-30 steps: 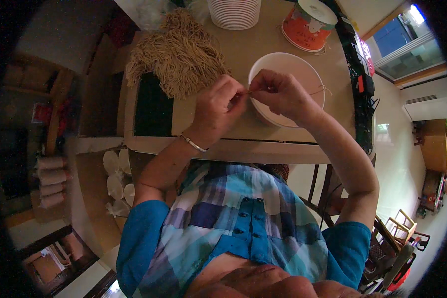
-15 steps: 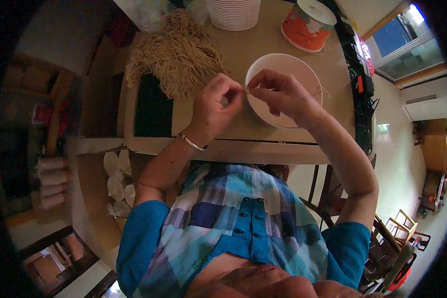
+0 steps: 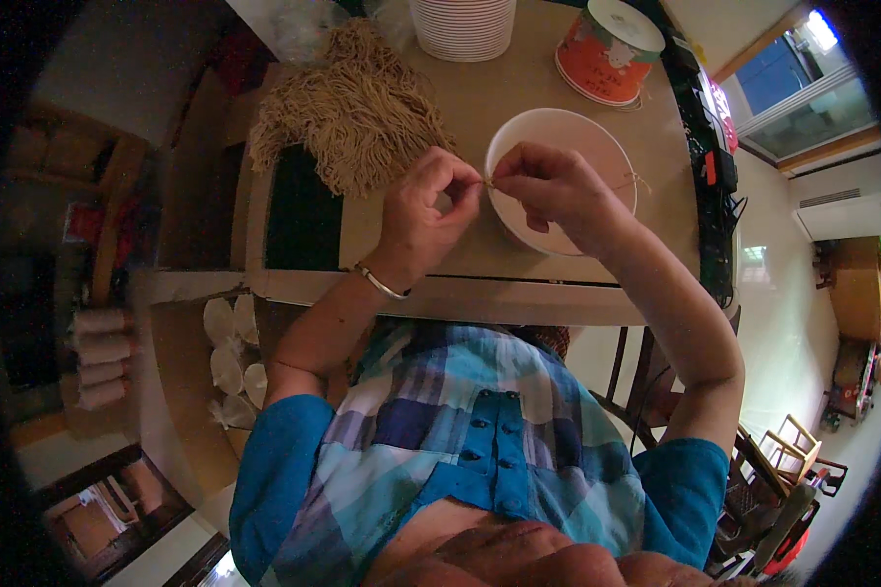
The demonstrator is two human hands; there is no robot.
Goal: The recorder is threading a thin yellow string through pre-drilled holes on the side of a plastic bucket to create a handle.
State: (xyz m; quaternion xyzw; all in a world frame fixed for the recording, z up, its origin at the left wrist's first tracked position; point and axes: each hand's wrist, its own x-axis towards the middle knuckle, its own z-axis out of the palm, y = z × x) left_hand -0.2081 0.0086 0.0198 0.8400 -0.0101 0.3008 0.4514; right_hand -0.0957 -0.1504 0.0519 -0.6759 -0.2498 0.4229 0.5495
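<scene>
A white paper bucket (image 3: 605, 147) stands mouth up on the table in front of me. At its left rim my left hand (image 3: 429, 207) and my right hand (image 3: 558, 191) meet, fingertips almost touching. Both pinch a short tan string (image 3: 486, 182) there; its finer detail is too small to make out. My right hand hangs partly over the bucket's mouth and hides some of the inside. Another string end (image 3: 639, 180) pokes out at the right rim. Left of the bucket, beyond my left hand, lies a loose heap of tan strings (image 3: 352, 108).
A stack of white paper buckets (image 3: 463, 29) stands at the back. Right of it is an orange printed bucket (image 3: 607, 59). A black power strip with cables (image 3: 719, 176) runs along the table's right edge. White cups (image 3: 227, 367) sit in a carton at lower left.
Little differs. My fingertips have shifted slightly at the bucket's left rim, still pinching the string.
</scene>
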